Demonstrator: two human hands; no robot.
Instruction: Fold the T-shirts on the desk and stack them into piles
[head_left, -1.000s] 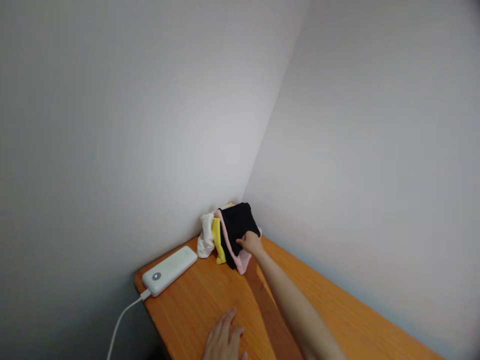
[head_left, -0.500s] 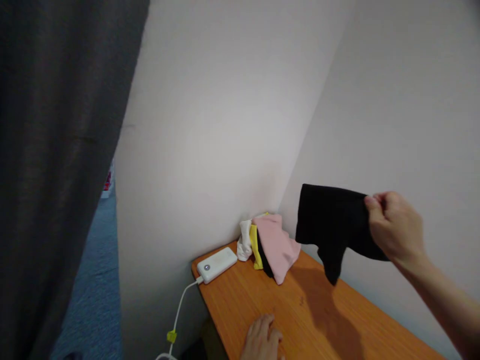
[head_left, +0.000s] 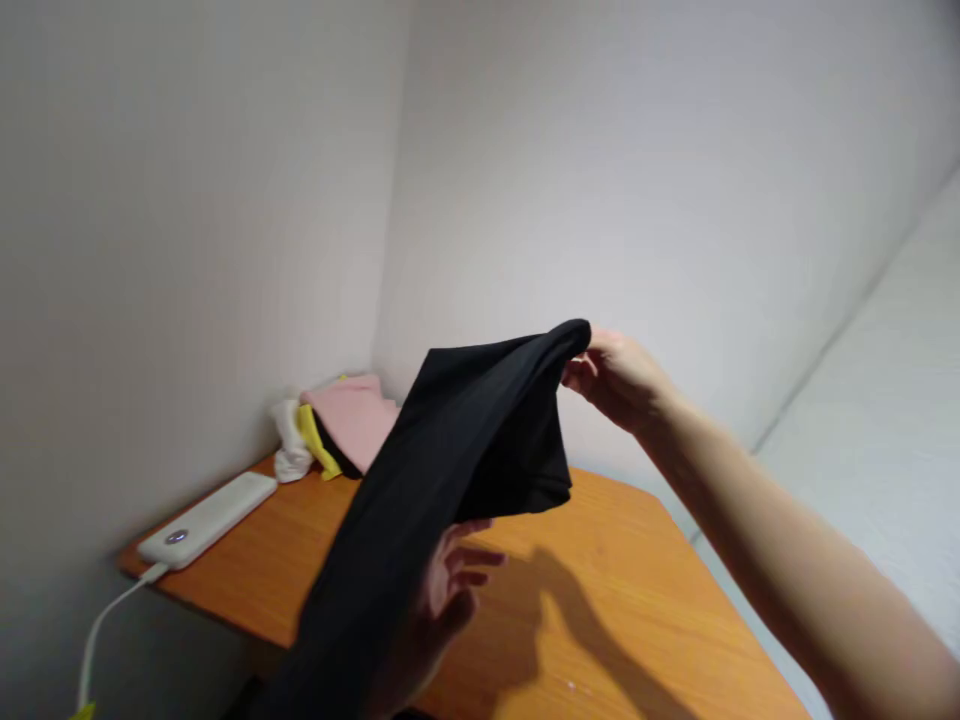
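A black cloth garment hangs in the air above the table, draped from upper right to lower left. My right hand pinches its upper right corner between thumb and fingers. Beneath the cloth is my left hand, its fingers apart and slightly bent. The fabric hides part of that hand and its wrist; nothing shows between its fingers.
A wooden table stands in a wall corner. At its far left lies a pile of folded cloths with a pink cloth on top. A white power bank with a white cable lies near the left edge.
The view has swung right. The black garment is nearer and stretches down to the left, still in my right hand. My left hand has risen from the tabletop to below the cloth.
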